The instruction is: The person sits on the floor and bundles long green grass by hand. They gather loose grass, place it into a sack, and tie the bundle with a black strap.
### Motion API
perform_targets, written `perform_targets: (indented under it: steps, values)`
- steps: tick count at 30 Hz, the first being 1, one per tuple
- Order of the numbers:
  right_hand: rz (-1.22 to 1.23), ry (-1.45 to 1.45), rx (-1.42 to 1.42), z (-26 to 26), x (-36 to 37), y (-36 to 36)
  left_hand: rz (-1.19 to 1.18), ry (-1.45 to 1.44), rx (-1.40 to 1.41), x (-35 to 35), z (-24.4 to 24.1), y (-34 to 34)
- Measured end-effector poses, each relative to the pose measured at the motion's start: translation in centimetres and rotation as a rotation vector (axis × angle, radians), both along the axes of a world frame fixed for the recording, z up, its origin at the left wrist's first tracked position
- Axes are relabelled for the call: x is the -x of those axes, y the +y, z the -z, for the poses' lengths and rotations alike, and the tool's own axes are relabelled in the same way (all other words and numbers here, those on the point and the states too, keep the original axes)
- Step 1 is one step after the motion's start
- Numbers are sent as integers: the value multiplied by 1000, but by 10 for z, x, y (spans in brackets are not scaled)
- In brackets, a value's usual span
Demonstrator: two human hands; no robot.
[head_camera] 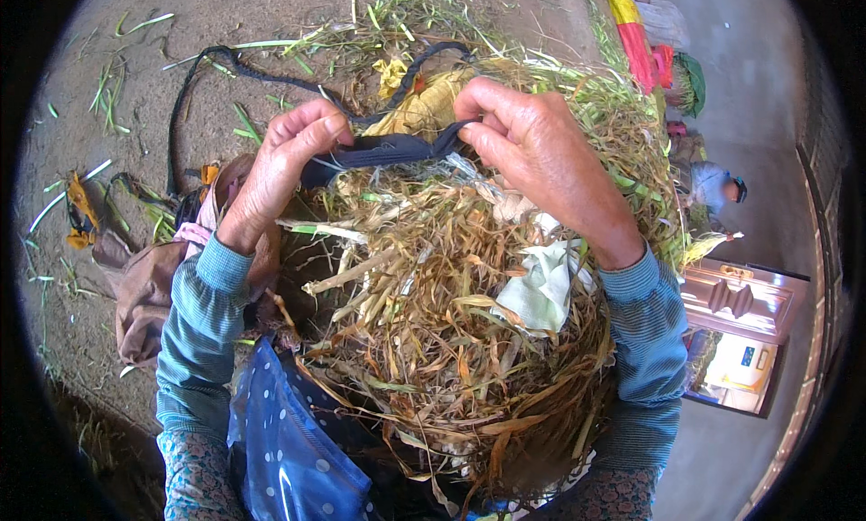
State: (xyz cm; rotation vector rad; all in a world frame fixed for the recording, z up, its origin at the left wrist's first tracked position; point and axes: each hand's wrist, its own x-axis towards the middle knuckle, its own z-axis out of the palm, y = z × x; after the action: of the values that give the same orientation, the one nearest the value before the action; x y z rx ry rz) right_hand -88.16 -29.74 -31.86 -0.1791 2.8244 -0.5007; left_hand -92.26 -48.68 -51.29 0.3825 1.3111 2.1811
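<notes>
Between my two hands runs a dark navy cloth strap (389,153), stretched roughly level above a heap of dry plant stalks and leaves (433,298). My left hand (298,145) pinches the wider end of the strap between thumb and fingers. The narrower, twisted part is gripped by the fingertips of my right hand (528,139). A long dark cord (233,61) loops across the ground beyond my hands; where it joins the strap is hard to tell. Just behind the strap lies a yellow cloth bundle (433,105).
A pale green cloth scrap (541,287) rests on the heap. Brown fabric (152,298) lies at left, with blue polka-dot plastic (287,433) near my lap. Cut green stems are strewn over the earthen floor (223,7). Another person (710,186) is at far right, near a doorway (737,365).
</notes>
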Motion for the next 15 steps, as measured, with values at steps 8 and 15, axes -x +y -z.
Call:
perform_targets:
  steps: [8, 15]
  values:
    - [-9, -18, -36, -4, 0, 1, 299, 284, 304, -1, -32, -7]
    - [-80, -204, -65, -3, -6, 3, -125, 1158, 586, 20, -28, -36]
